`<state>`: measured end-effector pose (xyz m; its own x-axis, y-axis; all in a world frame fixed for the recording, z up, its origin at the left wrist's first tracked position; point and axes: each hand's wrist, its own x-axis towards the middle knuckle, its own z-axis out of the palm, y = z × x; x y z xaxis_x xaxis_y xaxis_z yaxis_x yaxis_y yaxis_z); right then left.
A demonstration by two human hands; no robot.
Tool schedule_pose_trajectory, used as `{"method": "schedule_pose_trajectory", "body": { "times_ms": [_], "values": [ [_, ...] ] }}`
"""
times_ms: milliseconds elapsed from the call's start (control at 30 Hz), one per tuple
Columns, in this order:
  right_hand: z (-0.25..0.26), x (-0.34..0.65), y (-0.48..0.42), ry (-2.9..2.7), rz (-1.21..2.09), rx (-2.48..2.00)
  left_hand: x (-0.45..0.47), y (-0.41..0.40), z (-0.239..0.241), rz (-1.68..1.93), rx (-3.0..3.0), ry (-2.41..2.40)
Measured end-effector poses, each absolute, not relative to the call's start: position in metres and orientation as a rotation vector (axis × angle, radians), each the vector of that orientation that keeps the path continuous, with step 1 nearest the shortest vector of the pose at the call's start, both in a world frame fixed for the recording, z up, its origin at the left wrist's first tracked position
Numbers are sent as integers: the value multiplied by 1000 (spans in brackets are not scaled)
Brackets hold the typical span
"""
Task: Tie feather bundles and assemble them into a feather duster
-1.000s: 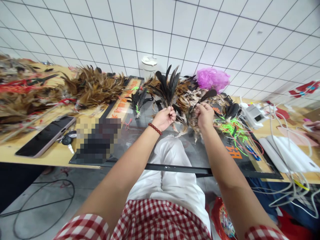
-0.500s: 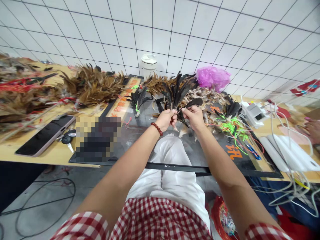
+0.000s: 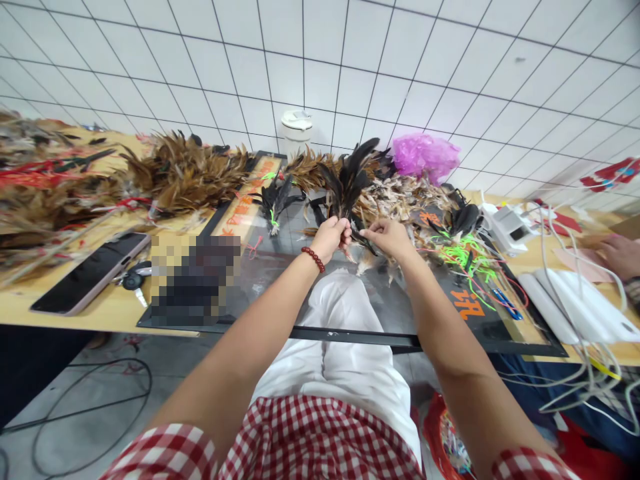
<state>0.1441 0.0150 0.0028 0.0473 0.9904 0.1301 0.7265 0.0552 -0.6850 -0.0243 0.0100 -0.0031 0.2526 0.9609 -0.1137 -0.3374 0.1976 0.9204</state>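
My left hand (image 3: 332, 239), with a red bead bracelet on its wrist, grips a bunch of dark feathers (image 3: 346, 183) by the quills, tips fanned upward. Just to its right, my right hand (image 3: 389, 237) is closed in a pinch, fingertips beside dark feathers on the board; whatever it pinches is too small to make out. Behind it lies a heap of pale brown feathers (image 3: 395, 200). A small black feather bunch (image 3: 276, 203) tied with green string rests on the left.
Brown feather bundles (image 3: 187, 173) cover the left of the table, near a phone (image 3: 93, 270) and keys (image 3: 134, 277). Green strings (image 3: 467, 253), a white device (image 3: 510, 229) and cables lie right. A pink plastic bag (image 3: 426, 157) stands behind. Another person's hand (image 3: 620, 257) is at far right.
The single black feather that my right hand held out sideways is no longer there; the bunch in my left hand now has a tall feather on its right. The other person's hand moved further into view.
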Motion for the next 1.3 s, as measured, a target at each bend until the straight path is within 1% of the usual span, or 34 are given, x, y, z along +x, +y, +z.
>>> {"method": "schedule_pose_trajectory", "body": {
  "times_ms": [67,167,300,467,667,800,967,1300],
  "values": [
    [5,149,13,-1912,507,-1836,-25,11,-3,1116,894,859],
    [6,151,12,-1969,599,-1777,-26,12,-2,1145,855,878],
    [5,149,17,-1567,844,-1599,-27,13,0,1184,820,902],
    [10,147,22,-1081,1025,-1313,-26,12,4,1230,787,901],
    [17,138,14,-952,1269,-1039,-26,7,7,1145,817,922],
    [12,127,10,-1009,1313,-980,-24,6,6,1057,855,926],
    [8,125,11,-1033,1338,-941,-21,8,3,1107,862,1032],
    [5,118,11,-1092,1178,-1021,-19,5,-1,1023,993,913]
  ]
}}
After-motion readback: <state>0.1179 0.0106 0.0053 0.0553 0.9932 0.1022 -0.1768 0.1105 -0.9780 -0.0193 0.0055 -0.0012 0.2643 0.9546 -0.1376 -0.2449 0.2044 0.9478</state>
